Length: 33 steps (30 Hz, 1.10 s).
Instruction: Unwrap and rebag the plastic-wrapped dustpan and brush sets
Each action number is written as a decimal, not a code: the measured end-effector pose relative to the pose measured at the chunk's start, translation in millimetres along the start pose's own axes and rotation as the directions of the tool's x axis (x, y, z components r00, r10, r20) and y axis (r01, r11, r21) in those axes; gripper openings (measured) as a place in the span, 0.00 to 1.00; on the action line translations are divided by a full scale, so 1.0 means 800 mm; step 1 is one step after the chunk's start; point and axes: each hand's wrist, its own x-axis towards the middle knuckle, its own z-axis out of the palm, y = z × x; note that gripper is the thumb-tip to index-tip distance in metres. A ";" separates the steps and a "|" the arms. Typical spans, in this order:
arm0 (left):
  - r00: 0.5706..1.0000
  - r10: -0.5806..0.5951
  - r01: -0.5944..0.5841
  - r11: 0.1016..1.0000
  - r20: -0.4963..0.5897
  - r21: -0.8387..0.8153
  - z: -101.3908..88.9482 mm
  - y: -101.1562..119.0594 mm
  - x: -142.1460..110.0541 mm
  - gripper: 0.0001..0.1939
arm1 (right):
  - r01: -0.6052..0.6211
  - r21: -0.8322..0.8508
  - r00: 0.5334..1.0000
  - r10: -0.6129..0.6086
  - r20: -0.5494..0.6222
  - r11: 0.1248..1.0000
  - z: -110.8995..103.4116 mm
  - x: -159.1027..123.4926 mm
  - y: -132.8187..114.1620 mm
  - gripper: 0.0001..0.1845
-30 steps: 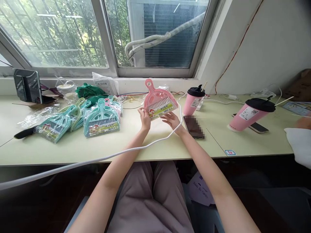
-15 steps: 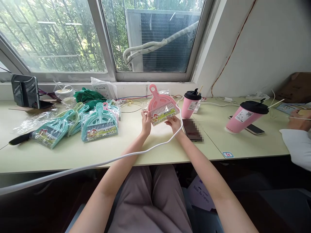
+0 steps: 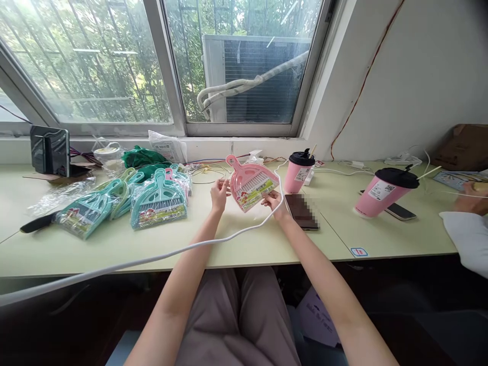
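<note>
A pink dustpan and brush set (image 3: 253,179) with a printed card tilts above the table, its handle pointing up and to the left. My right hand (image 3: 275,202) pinches its lower right edge between thumb and fingers. Just beside the set's left edge is my left hand (image 3: 220,195), fingers loosely bent and apart; it seems to hold nothing. To the left lie teal dustpan and brush sets in clear wrap, one nearer (image 3: 159,201) and another farther left (image 3: 89,208). Behind them are a green set and part of a pink one.
A white cable (image 3: 183,250) crosses in front of my forearms. Pink cups stand at the right, one nearer (image 3: 295,175), one farther (image 3: 385,195). A dark phone (image 3: 301,212) lies by my right hand. A black-handled knife (image 3: 40,222) is at left. Another person's sleeve (image 3: 463,236) shows at right.
The pink set has tilted further left and come down a little. My left hand has shifted left, off its edge, while my right hand keeps its hold. The camera view has tipped slightly upward.
</note>
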 end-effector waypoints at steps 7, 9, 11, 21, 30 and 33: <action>0.935 -0.127 0.084 0.987 -0.331 -0.139 -0.030 -0.005 0.030 0.14 | -0.024 -0.044 0.995 0.028 0.100 0.999 0.002 -0.008 -0.014 0.23; 0.836 -0.188 0.096 0.975 -0.516 -0.200 -0.055 -0.009 0.046 0.10 | -0.039 -0.046 0.990 0.045 0.135 0.998 0.002 -0.010 -0.017 0.23; 0.736 -0.215 0.105 0.973 -0.642 -0.206 -0.080 -0.014 0.059 0.09 | -0.041 -0.033 0.989 0.045 0.140 0.999 0.001 -0.010 -0.018 0.23; 0.710 0.038 0.098 0.984 -0.703 0.152 -0.114 -0.027 0.070 0.14 | 0.054 0.090 0.997 -0.050 -0.050 0.994 -0.009 -0.003 -0.019 0.21; 0.841 0.431 -0.224 0.827 -0.326 0.516 -0.069 0.015 0.031 0.17 | 0.001 0.136 1.000 0.001 -0.009 0.991 -0.001 -0.008 -0.022 0.23; 0.986 0.118 -0.137 0.974 0.115 0.180 -0.032 0.016 0.022 0.26 | -0.022 0.105 1.000 0.020 0.019 0.994 -0.001 -0.007 -0.018 0.22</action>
